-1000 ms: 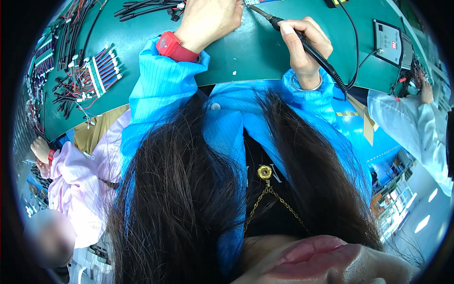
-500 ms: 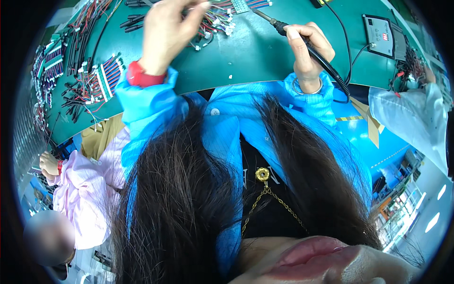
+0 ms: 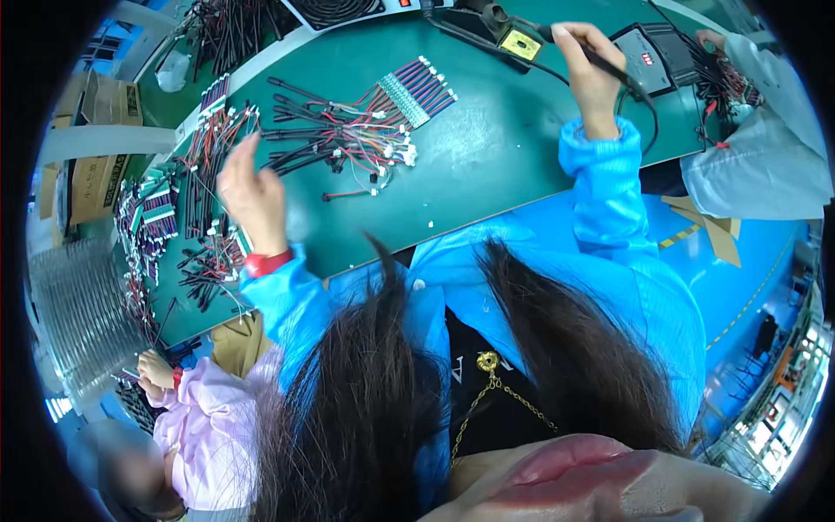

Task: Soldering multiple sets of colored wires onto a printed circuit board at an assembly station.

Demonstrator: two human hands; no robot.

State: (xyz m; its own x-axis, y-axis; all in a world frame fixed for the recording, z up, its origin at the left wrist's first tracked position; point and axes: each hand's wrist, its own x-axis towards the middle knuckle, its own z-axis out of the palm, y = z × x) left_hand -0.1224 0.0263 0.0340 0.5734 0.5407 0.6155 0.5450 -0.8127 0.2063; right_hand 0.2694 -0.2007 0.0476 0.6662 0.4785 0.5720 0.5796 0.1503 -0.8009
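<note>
My right hand (image 3: 596,83) is closed around the black handle of a soldering iron (image 3: 610,67), at the far right of the green table. The iron's front end is beside a dark stand with a yellow label (image 3: 520,43). My left hand (image 3: 257,196), its wrist in a red band, hovers at the left with fingers stretched and thumb apart; I see nothing held in it. Beside it lies a bundle of black-sleeved cables (image 3: 300,132) with thin coloured wires and white plugs. These wires run toward a row of small green circuit boards (image 3: 404,97).
A soldering station (image 3: 644,59) with a lit red display stands at the right. A fan unit (image 3: 335,10) is at the back. More wired boards (image 3: 156,213) and cables (image 3: 209,143) lie at the left. Co-workers' sleeves show at the left (image 3: 204,422) and right (image 3: 757,130).
My right hand has carried the soldering iron away from the boards to the stand. My left hand has moved off the wires toward the left, its fingers straightened. The view has shifted, showing more table.
</note>
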